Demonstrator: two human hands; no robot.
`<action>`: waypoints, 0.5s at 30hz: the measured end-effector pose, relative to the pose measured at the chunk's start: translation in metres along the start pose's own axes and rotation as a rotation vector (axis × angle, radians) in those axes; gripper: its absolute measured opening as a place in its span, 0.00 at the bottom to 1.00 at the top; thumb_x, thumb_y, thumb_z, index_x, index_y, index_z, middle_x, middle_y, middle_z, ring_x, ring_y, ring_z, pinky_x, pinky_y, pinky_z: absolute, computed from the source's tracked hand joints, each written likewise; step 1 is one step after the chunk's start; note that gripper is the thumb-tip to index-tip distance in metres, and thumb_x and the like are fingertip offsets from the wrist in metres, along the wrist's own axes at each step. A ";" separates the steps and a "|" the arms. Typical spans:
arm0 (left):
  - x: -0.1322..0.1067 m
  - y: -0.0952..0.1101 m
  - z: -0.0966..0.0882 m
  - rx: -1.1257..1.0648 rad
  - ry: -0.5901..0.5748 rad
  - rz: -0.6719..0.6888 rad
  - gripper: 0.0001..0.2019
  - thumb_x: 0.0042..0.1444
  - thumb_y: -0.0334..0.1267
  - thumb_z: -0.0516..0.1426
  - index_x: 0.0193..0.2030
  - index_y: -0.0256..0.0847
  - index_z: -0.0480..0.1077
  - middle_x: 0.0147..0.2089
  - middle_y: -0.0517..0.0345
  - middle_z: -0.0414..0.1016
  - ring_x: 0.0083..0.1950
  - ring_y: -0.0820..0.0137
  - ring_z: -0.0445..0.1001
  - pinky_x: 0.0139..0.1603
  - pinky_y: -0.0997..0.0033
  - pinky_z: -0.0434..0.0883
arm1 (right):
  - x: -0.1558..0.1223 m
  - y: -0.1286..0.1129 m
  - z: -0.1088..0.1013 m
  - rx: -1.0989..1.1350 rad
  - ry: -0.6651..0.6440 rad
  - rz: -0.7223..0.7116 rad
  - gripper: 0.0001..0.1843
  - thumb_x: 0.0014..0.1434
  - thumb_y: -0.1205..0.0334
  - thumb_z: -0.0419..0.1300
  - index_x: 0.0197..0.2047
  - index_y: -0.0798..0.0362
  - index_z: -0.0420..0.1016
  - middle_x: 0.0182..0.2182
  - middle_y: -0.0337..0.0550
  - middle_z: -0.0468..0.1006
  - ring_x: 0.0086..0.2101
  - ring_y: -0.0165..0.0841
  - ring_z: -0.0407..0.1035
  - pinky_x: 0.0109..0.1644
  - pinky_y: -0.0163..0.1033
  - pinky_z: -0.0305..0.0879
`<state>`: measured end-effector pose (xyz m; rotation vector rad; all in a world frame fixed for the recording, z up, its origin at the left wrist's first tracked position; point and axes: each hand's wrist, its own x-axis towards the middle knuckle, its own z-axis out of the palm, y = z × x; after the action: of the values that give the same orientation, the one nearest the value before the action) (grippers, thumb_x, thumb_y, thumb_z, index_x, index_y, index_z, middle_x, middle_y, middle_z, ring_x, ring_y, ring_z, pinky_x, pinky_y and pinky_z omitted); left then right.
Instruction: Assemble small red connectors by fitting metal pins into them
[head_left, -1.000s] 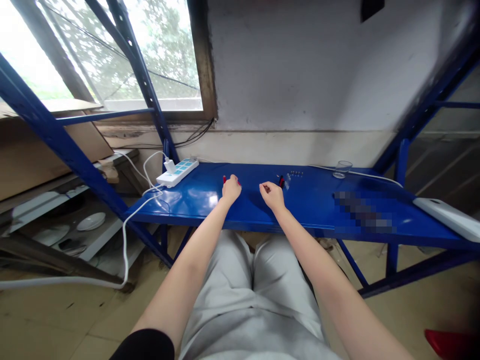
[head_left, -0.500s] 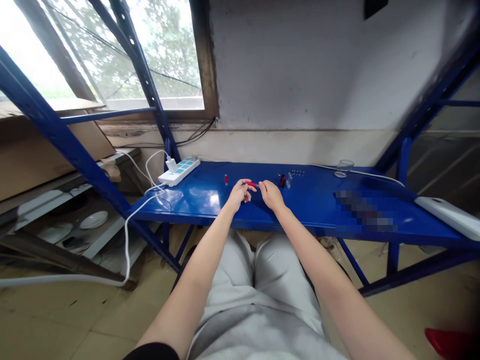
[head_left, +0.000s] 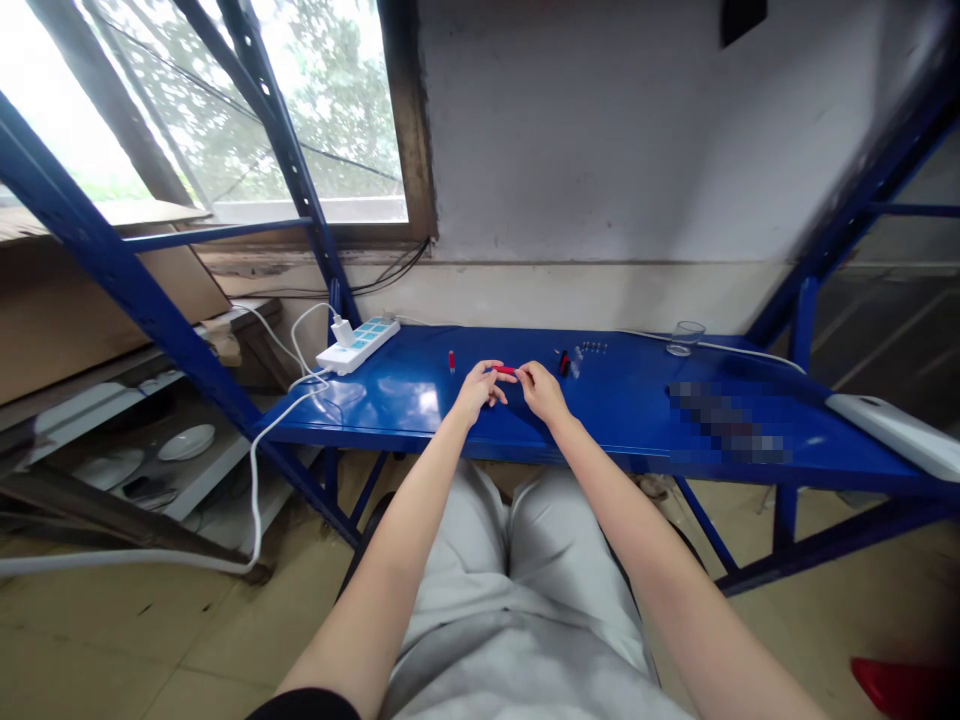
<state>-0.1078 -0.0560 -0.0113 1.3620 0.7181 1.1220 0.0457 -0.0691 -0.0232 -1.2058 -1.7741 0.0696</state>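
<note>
A slim red tube-like piece (head_left: 504,370) spans the gap between my two hands, above the blue table (head_left: 375,405). My left hand (head_left: 478,390) pinches one end of it between thumb and fingers, the lower fingers loosely curled. At the other end, the fingertips of my right hand (head_left: 543,390) are closed on it. Left of my hands, a small red cylinder with a pale lower end (head_left: 451,361) stands upright. Just beyond my right hand lie a black-and-red part (head_left: 565,363), some clear small pieces (head_left: 577,361) and a row of several tiny metal parts (head_left: 595,347).
A white power strip (head_left: 358,345) with a plugged-in cable lies at the table's left end. Toward the back right stands a clear glass (head_left: 685,338). A white flat object (head_left: 896,432) rests at the right edge. Blue frame posts (head_left: 300,180) rise on both sides.
My hands stay in nearly the same place, both on the red piece. The right fingers have shifted slightly at its end. The view has moved a little.
</note>
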 end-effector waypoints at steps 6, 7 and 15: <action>0.002 -0.002 -0.002 0.007 0.032 0.010 0.11 0.58 0.37 0.49 0.47 0.36 0.59 0.40 0.47 0.76 0.19 0.77 0.70 0.16 0.80 0.55 | 0.000 0.002 0.001 0.087 0.026 -0.028 0.10 0.61 0.57 0.46 0.35 0.51 0.65 0.32 0.44 0.70 0.32 0.32 0.64 0.38 0.37 0.60; 0.002 -0.002 -0.002 0.010 0.035 0.009 0.11 0.58 0.37 0.49 0.47 0.36 0.59 0.40 0.47 0.76 0.19 0.77 0.70 0.16 0.80 0.55 | 0.000 0.002 0.001 0.097 0.029 -0.023 0.10 0.60 0.57 0.47 0.36 0.51 0.65 0.33 0.44 0.70 0.33 0.32 0.65 0.38 0.37 0.61; 0.001 -0.001 -0.002 0.021 0.073 -0.011 0.11 0.58 0.37 0.49 0.47 0.36 0.59 0.38 0.48 0.76 0.19 0.78 0.69 0.16 0.80 0.55 | -0.001 0.001 0.001 0.135 0.002 0.027 0.11 0.59 0.55 0.48 0.39 0.52 0.65 0.34 0.44 0.70 0.30 0.31 0.64 0.35 0.37 0.62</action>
<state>-0.1085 -0.0539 -0.0122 1.3385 0.7907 1.1629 0.0457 -0.0686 -0.0252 -1.1322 -1.7233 0.2012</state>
